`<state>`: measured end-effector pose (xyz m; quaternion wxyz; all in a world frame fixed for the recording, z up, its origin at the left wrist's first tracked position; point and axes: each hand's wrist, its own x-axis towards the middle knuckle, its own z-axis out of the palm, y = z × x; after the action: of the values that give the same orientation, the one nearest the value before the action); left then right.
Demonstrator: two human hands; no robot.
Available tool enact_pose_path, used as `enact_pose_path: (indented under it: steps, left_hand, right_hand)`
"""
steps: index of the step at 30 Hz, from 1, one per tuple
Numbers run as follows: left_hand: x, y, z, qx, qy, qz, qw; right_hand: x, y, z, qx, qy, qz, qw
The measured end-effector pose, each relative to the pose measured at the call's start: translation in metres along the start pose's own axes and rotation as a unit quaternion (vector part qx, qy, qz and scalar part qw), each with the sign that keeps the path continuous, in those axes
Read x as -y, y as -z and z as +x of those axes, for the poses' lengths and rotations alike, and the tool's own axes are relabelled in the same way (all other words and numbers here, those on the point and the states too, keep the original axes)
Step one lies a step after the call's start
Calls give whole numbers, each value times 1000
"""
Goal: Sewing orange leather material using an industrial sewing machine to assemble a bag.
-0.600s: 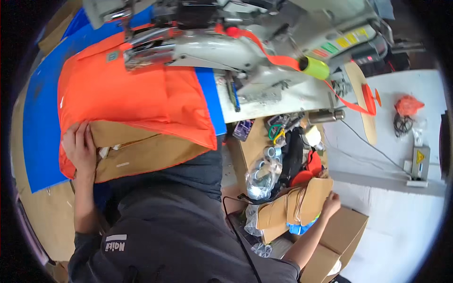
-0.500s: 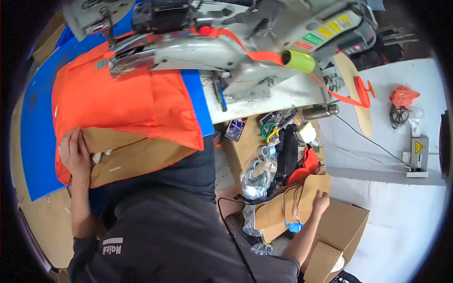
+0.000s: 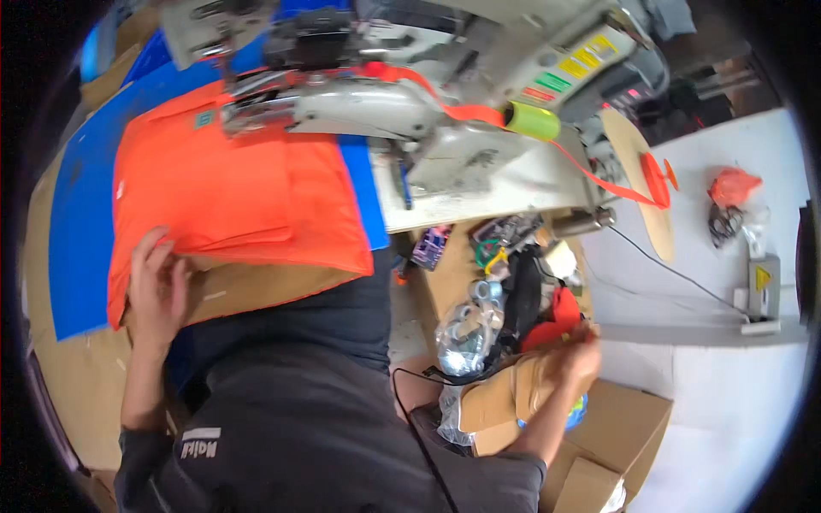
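Head view: an orange fabric bag (image 3: 248,184) lies on a blue sheet (image 3: 77,248), partly beneath a sewing machine (image 3: 368,111). At its near-left edge, the left hand's (image 3: 158,291) fingers are parted, loosely curled; grip unclear. Blurred, the right hand (image 3: 581,361) bunches its fingers at tan cardboard pieces (image 3: 487,406); hold indiscernible.

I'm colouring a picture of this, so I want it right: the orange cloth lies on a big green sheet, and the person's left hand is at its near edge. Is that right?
Not quite: the head view shows that the sheet is blue, not green. The orange cloth does lie on it, with the left hand at the cloth's near edge.
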<state>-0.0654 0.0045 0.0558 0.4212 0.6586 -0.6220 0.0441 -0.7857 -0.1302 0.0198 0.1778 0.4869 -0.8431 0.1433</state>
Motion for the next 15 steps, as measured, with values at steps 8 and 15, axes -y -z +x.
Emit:
enact_pose_path:
  steps: [8, 15]
  left_hand:
    - [-69, -8, 22, 78, -174, -66, 979]
    - [-131, 25, 56, 78, -235, -146, 958]
  right_hand:
    - [213, 253, -18, 112, 329, 250, 904]
    - [247, 289, -75, -66, 528, 586, 611]
